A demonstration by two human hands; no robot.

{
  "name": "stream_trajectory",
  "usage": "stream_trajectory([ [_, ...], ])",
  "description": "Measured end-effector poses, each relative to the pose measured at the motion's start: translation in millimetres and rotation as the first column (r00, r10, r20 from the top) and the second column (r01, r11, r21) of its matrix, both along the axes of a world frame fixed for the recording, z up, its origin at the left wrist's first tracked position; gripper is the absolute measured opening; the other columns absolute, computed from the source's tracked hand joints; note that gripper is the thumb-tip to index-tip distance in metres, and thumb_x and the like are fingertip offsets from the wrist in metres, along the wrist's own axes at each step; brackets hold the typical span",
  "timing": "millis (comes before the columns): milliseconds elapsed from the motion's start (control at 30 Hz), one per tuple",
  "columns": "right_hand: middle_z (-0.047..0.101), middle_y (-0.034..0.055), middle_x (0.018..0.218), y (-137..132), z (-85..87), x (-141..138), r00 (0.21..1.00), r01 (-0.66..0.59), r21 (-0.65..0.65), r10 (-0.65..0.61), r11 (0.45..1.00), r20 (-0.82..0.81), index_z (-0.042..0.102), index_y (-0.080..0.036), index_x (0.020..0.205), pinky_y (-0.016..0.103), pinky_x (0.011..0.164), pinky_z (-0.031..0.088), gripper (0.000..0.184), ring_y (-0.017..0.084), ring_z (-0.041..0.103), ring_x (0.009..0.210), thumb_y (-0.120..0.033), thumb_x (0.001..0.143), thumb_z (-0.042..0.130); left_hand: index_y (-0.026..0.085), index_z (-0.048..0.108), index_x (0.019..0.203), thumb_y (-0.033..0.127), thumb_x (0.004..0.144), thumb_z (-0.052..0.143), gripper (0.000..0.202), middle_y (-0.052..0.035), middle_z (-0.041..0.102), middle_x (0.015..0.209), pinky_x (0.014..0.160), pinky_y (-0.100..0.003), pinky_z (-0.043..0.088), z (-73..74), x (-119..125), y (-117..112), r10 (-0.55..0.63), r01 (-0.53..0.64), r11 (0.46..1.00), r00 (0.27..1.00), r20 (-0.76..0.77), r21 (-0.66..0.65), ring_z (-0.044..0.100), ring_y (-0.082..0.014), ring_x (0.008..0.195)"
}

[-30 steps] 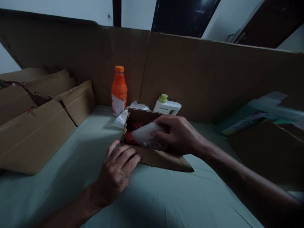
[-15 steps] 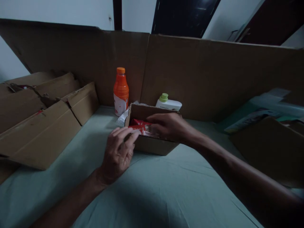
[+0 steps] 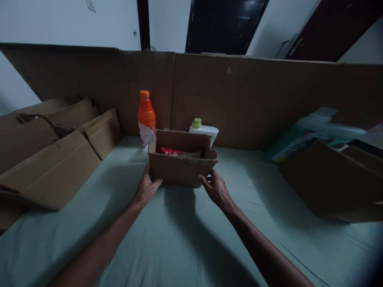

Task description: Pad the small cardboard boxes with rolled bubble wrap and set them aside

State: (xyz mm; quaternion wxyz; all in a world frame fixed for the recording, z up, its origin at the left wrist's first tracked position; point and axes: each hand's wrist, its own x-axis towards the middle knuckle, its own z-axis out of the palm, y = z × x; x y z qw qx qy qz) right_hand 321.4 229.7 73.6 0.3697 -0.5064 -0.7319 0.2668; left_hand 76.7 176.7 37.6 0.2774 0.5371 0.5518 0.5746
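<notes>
A small open-topped cardboard box (image 3: 179, 170) is held between my two hands in the middle of the view. My left hand (image 3: 147, 186) grips its lower left corner, thumb on the front face. At the lower right corner, my right hand (image 3: 216, 186) grips the box in the same way. Inside lies a red packet (image 3: 169, 151), mostly hidden by the front wall. Just behind the box stand an orange bottle (image 3: 146, 115) with an orange cap and a white bottle (image 3: 206, 130) with a green cap.
On the left sits a larger divided cardboard box (image 3: 60, 171). At the right, another cardboard box (image 3: 329, 183) stands before a jug of teal liquid (image 3: 296, 137). A tall cardboard panel (image 3: 254, 99) closes off the back. Pale green cloth (image 3: 167, 247) covers the surface.
My right hand has come out of the small box and moved to its right side. My left hand has moved from the rim down to the left corner. The box now faces me more squarely.
</notes>
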Motion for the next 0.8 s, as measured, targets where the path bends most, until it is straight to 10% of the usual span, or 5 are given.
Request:
stream_trajectory([
  [167, 0.074, 0.0112, 0.094, -42.4, 9.4, 63.3, 0.988, 0.136, 0.058, -0.14, 0.989, 0.069, 0.06, -0.018, 0.102, 0.031, 0.055, 0.055, 0.031, 0.024, 0.071, 0.072, -0.045, 0.086, 0.057, 0.018, 0.039, 0.148, 0.018, 0.08, 0.061, 0.071, -0.0137, 0.059, 0.139, 0.112, -0.047, 0.045, 7.9, 48.3, -20.7, -0.128, 0.127, 0.992, 0.991, 0.031, 0.01, 0.057, -0.0262, 0.13],
  [333, 0.069, 0.006, 0.068, -137.2, -2.2, 99.4, 0.925, 0.265, 0.261, -0.322, 0.928, 0.203, 0.061, -0.024, 0.083, 0.032, 0.04, 0.046, 0.027, 0.023, 0.061, 0.049, -0.05, 0.09, 0.058, 0.026, 0.043, 0.149, 0.026, 0.089, 0.06, 0.062, -0.0129, 0.057, 0.145, 0.106, -0.044, 0.052, 3.0, 59.0, -104.0, -0.248, 0.25, 0.967, 0.967, 0.049, -0.044, 0.057, -0.0269, 0.132],
  [533, 0.072, 0.0148, 0.116, -186.3, -43.4, 56.6, 0.986, -0.001, 0.248, -0.041, 0.969, 0.164, 0.063, -0.027, 0.126, 0.052, 0.082, 0.061, 0.039, 0.037, 0.07, 0.105, -0.043, 0.09, 0.062, 0.023, 0.053, 0.142, 0.038, 0.092, 0.059, 0.052, -0.0109, 0.068, 0.129, 0.111, -0.045, 0.049, -3.8, -9.2, -177.1, 0.047, -0.031, 0.951, 0.998, 0.047, -0.309, 0.057, -0.03, 0.132],
  [800, 0.014, 0.0133, 0.169, -140.2, -45.5, 58.5, 0.931, -0.355, 0.003, 0.354, 0.935, -0.09, 0.001, -0.03, 0.163, 0.055, 0.121, 0.032, 0.125, 0.038, 0.023, 0.152, -0.07, 0.071, 0.076, 0.031, 0.039, 0.151, 0.043, 0.091, 0.059, 0.064, -0.0075, 0.063, 0.137, 0.107, -0.046, 0.054, -12.8, -11.7, -191.3, 0.098, -0.082, 0.95, 0.994, 0.038, -0.301, 0.059, -0.0316, 0.13],
])
